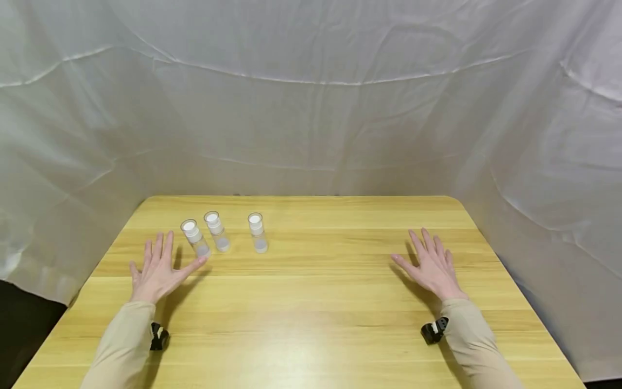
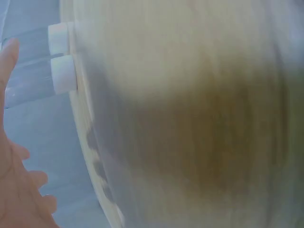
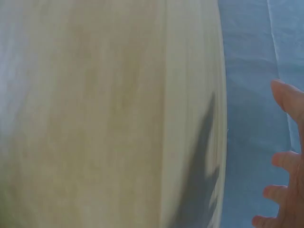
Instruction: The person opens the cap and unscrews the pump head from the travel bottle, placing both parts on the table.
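Observation:
Three slim, clear cylindrical bottles with white upper sections stand on the table's back left. The leftmost bottle and the middle bottle stand close together, with the third bottle a little to their right. My left hand is spread palm down, its thumb tip overlapping the foot of the leftmost bottle in the head view. Two bottles show behind that thumb in the left wrist view, where their white ends face the table. Over the right side, my right hand has its fingers spread and holds nothing.
The wooden table has rounded back corners. Pale cloth hangs behind it and along both sides. A small black camera sits at each wrist, the left camera and the right camera.

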`<state>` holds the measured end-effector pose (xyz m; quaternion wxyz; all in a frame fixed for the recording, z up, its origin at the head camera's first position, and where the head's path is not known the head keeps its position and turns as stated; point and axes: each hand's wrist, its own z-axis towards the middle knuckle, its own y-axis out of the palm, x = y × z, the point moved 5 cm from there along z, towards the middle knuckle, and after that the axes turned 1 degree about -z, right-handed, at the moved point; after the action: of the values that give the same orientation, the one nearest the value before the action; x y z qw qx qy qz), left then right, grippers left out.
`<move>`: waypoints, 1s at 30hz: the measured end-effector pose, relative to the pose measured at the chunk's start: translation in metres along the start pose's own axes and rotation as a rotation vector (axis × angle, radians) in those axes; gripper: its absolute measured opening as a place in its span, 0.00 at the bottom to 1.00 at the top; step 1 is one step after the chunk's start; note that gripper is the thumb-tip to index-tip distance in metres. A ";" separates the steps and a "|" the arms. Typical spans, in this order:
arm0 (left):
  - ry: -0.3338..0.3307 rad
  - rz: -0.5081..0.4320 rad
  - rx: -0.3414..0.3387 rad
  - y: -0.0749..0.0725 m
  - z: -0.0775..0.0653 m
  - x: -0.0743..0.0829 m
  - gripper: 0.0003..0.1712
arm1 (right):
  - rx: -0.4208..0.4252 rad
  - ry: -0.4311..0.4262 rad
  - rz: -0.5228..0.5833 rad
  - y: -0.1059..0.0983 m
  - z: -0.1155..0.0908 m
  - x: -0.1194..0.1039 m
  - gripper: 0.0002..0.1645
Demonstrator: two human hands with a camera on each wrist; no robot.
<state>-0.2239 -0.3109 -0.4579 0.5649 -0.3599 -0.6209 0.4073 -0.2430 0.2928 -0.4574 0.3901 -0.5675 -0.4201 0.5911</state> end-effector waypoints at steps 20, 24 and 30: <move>-0.104 -0.671 0.088 -0.005 -0.007 0.019 0.61 | 0.015 0.021 0.400 -0.001 -0.002 -0.004 0.51; -0.142 -0.789 0.212 -0.007 -0.012 0.028 0.59 | 0.045 0.014 0.523 0.000 -0.002 -0.008 0.48; -0.139 -0.965 0.428 -0.010 -0.014 0.045 0.54 | 0.060 0.059 0.751 0.004 -0.005 -0.015 0.44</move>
<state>-0.2144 -0.2726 -0.4304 0.7064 0.1177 -0.6547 0.2419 -0.2370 0.2782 -0.4559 0.1745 -0.6872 -0.1539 0.6882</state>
